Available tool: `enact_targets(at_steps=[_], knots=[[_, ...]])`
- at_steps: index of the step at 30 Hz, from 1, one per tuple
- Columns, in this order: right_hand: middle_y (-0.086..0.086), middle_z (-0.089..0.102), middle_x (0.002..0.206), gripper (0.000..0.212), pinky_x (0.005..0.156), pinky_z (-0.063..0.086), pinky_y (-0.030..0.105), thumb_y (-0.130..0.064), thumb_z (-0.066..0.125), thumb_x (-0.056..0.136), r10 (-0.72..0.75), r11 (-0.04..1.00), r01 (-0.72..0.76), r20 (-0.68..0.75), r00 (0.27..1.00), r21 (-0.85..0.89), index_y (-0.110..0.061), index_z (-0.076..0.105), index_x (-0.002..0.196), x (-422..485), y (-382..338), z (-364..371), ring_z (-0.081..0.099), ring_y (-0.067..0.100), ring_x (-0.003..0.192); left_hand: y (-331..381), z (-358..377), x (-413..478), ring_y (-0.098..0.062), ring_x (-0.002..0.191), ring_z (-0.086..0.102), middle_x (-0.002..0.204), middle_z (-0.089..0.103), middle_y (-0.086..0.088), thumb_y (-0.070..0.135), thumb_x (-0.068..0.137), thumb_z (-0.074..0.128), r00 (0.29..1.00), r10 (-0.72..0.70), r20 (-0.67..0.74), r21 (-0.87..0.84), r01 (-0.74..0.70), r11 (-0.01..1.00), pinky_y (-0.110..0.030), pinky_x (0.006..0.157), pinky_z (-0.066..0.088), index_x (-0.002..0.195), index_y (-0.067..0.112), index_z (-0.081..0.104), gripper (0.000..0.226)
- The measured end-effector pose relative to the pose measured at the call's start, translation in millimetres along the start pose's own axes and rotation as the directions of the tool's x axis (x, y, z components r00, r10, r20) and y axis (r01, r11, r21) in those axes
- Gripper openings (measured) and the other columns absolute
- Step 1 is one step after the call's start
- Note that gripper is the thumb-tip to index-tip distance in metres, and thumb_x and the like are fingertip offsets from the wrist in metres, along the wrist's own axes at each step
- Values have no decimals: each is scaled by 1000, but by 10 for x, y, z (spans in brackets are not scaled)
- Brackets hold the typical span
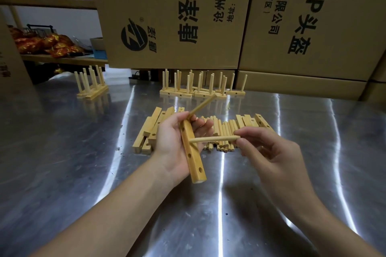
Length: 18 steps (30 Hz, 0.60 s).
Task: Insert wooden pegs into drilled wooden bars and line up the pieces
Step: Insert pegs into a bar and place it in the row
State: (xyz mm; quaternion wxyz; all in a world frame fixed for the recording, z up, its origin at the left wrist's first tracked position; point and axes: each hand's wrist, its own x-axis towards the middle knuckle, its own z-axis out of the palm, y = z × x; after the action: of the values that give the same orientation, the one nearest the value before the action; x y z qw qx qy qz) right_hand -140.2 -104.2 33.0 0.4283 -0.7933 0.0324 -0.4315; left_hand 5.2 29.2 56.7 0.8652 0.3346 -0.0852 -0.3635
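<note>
**Second peg meets the bar**

The left hand (173,137) grips a drilled wooden bar (193,152) above the shiny metal counter (62,152). Its fingers curl round the bar's upper half, and the bar's lower end points toward the viewer. One peg (201,106) already stands in the bar's far end, slanting up and to the right.

The right hand (265,148) pinches a second peg (215,139) by its right end between thumb and fingertips. This peg lies level, with its left tip touching the bar's face near the middle. Whether the tip has entered a hole cannot be told. Two open holes show on the bar's lower part.

On the counter behind the hands lies a row of loose pegs (225,129), with a pile of bare bars (149,129) to its left and a few more bars (259,121) to its right. Farther back stand finished bars with upright pegs. The larger group (196,89) stands in front of the cardboard boxes (177,16), and the smaller group (92,87) is off to the left.
</note>
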Motion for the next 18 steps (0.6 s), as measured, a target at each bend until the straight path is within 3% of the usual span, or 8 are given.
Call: enact_targets(at_steps=[4,9,14,18], knots=[[-15,73,94,17,67,51,21,-25,69,93,-130,964,121,-20,991,-237,-27,76,109,-13,17,-44,68,14,81,-26,30,4,-27,81,77,77,67,-9,23,104,52,998,52,39,111,-56,992,-40,84,65,85,8,64,27],[-21,72,96,16,67,44,8,-24,69,94,-170,941,151,-38,985,-301,-26,76,108,23,6,-85,68,6,85,0,10,4,-29,81,78,81,69,-11,23,104,53,997,32,67,74,-37,997,-40,76,66,86,7,65,27],[-10,74,98,18,68,50,19,-21,68,95,-245,898,236,23,969,-370,-18,76,111,23,-9,-101,68,12,85,-3,-18,33,-30,84,77,82,71,-11,23,103,55,996,61,66,158,-71,985,-39,76,65,80,9,70,31],[-12,72,98,16,69,50,19,-17,69,96,-271,877,275,68,960,-395,-18,76,111,22,-39,-109,66,11,84,-25,-29,32,-30,90,78,85,72,-12,23,105,54,991,107,85,288,-127,949,-39,80,65,72,15,75,40]])
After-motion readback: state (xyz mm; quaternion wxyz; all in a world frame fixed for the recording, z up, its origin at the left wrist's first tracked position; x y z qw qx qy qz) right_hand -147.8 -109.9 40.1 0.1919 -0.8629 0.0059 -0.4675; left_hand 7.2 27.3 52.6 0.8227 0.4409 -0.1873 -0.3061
